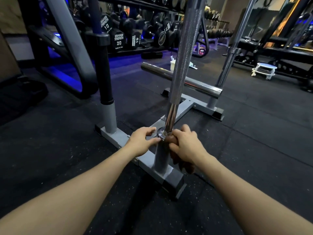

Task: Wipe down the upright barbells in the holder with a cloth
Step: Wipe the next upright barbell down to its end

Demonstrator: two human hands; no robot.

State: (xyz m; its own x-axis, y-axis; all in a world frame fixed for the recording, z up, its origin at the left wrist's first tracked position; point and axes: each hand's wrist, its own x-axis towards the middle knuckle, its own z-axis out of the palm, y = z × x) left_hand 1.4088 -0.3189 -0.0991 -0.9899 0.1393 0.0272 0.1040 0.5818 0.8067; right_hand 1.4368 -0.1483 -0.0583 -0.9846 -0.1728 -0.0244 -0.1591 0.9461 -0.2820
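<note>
Down low, the right hand (185,146) clamps a brown cloth (184,164) against the upright barbell (182,65) at its holder tube (160,156); left hand (144,141) fingers loosely spread beside it.

Dumbbells (119,39): HAMMER STRENGTH; 10, 20, 15.

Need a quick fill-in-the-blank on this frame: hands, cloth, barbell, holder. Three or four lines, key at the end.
1. The right hand grips a brown ____ against the base of the upright barbell.
2. The left hand holds nothing; its fingers reach toward the barbell's ____.
3. The barbell stands in a grey tube of the holder, which rests on the ____.
4. One dumbbell on the rack behind is marked with the number ____.

Missing words: cloth; collar; floor; 20
</note>
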